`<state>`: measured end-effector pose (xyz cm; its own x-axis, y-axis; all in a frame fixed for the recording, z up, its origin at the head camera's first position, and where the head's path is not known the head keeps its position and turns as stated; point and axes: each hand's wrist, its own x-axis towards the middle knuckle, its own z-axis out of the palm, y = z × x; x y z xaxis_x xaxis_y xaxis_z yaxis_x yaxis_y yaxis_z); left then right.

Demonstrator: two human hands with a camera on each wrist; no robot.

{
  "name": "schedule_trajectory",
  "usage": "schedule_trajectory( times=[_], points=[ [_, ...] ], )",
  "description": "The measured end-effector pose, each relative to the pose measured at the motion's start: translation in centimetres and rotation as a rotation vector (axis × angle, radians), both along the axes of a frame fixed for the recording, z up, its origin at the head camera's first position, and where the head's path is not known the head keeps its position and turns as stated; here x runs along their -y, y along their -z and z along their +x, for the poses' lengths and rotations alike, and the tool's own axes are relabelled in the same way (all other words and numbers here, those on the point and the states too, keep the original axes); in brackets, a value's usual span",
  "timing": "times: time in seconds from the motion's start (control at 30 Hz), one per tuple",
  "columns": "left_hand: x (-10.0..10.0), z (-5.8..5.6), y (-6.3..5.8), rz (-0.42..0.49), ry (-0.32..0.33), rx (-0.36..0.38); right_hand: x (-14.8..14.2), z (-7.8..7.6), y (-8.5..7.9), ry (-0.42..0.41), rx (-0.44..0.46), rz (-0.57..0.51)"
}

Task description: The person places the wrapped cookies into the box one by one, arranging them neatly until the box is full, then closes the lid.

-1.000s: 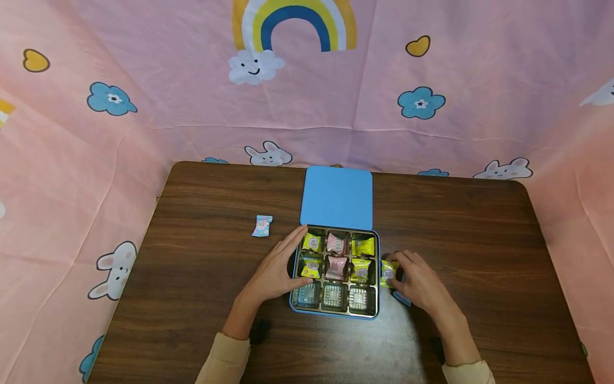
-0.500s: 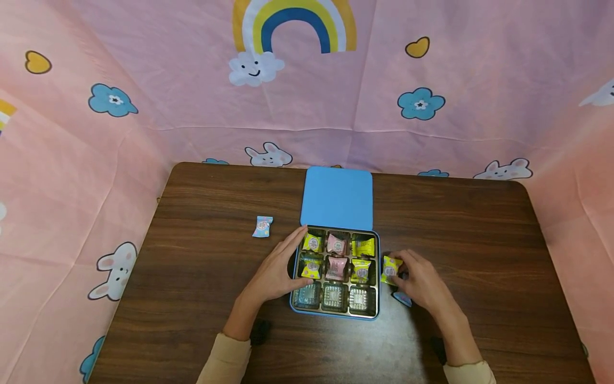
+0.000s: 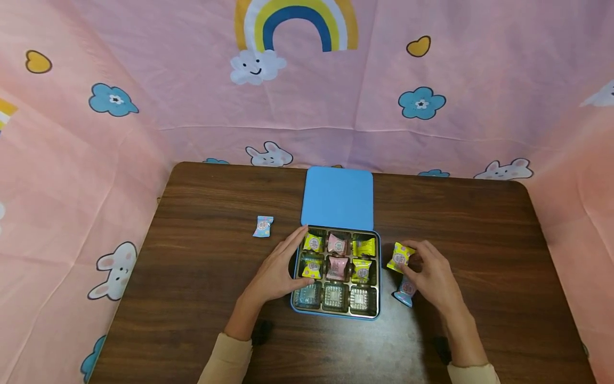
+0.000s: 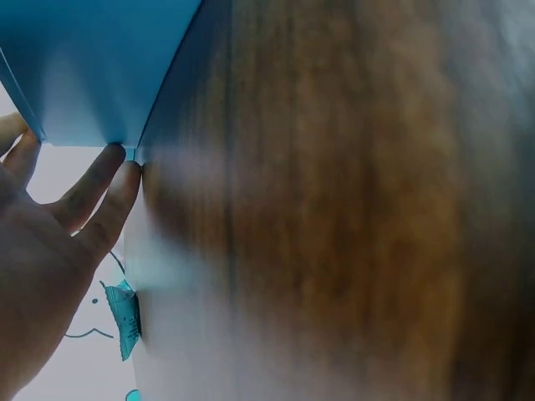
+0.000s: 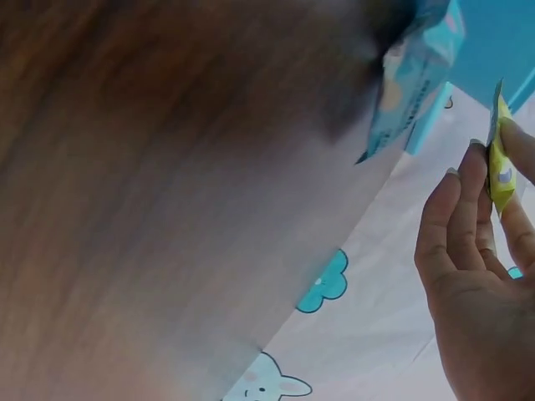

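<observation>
My left hand [image 3: 274, 271] rests against the left side of a blue square tin [image 3: 336, 314], thumb over its rim and fingers along its edge. The tin has a gold tray of square compartments. Its back and middle rows hold yellow and pink wrapped candies [image 3: 337, 268]; the front row is empty. Right of the tin, my right hand [image 3: 434, 274] pinches a yellow wrapped candy [image 3: 400, 257] between thumb and fingers; the right wrist view shows the same yellow packet [image 5: 500, 163] edge-on. A blue wrapped candy [image 3: 405, 290] lies on the table beside the right hand, partly covered by it.
The blue lid [image 3: 337, 197] lies flat behind the tin. Another blue wrapped candy [image 3: 263, 226] sits on the wooden table [image 3: 206, 256] to the left. A pink patterned cloth [image 3: 326, 106] hangs around the table's back and sides.
My right hand has drawn back and to the right, carrying the yellow candy away from the tin's right edge. More of the blue candy shows. The left hand stays put.
</observation>
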<state>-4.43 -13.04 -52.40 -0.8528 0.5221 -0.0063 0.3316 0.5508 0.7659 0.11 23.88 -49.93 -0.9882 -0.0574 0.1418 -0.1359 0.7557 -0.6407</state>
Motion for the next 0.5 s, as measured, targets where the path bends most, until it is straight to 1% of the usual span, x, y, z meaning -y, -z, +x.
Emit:
schedule_trajectory(
  times=[0.23, 0.37, 0.5],
  points=[
    [-0.1, 0.0, 0.1, 0.012, 0.007, -0.027, 0.7, 0.1, -0.8, 0.006, -0.005, 0.001],
    [-0.1, 0.0, 0.1, 0.017, 0.007, -0.024, 1.1, 0.4, -1.5, 0.024, -0.023, -0.001],
    [-0.1, 0.1, 0.2, 0.025, 0.004, -0.028, 1.8, 0.8, -2.2, -0.01, -0.019, -0.033]
  ],
)
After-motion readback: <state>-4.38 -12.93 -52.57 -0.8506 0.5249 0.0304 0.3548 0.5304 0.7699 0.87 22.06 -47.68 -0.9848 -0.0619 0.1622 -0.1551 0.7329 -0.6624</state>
